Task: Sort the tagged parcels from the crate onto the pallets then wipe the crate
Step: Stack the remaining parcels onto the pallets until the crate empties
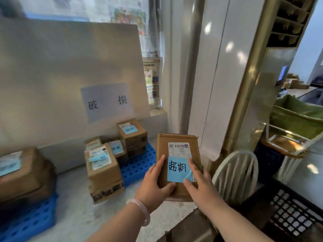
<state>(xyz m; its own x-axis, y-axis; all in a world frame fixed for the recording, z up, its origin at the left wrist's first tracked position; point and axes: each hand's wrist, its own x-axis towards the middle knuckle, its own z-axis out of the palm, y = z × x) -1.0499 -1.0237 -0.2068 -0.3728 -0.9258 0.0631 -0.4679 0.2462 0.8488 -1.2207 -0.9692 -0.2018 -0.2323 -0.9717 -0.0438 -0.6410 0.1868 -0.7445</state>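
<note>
At 8 o'clock in frame a blue perforated plastic pallet is loaded with blurred cardboard parcels. A white board with a paper sign stands behind. At 9 o'clock of the held parcel a 2nd blue pallet is stacked with taped brown boxes, tagged blue. The held parcel, flat brown cardboard with a blue handwritten tag, is up in mid-air at centre. It is gripped at its left edge by the left hand, thumb across the near face, and at its right edge by the right hand, thumb on the tag. A pale bracelet is worn on the left wrist. At 3 o'clock a white wire chair back is seen; at 5 o'clock, the black lattice crate.
</note>
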